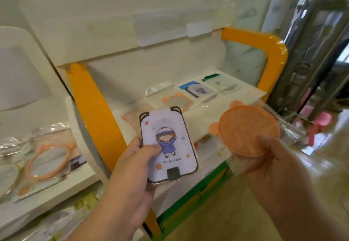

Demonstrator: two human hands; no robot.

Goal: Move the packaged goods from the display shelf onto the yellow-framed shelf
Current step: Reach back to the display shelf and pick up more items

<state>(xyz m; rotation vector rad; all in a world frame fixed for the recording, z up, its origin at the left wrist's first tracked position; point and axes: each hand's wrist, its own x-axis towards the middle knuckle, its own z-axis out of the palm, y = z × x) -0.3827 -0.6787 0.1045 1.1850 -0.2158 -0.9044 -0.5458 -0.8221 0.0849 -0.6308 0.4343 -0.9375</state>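
Before the yellow-framed shelf, two packaged goods are held above its front edge. A cartoon card pack is pinched by the left hand, thumb on its face. An orange round mirror pack is pinched at its lower rim by the right hand. Several packets are laid along the shelf board; bare board is seen near its front. More packs are kept on the display shelf at left.
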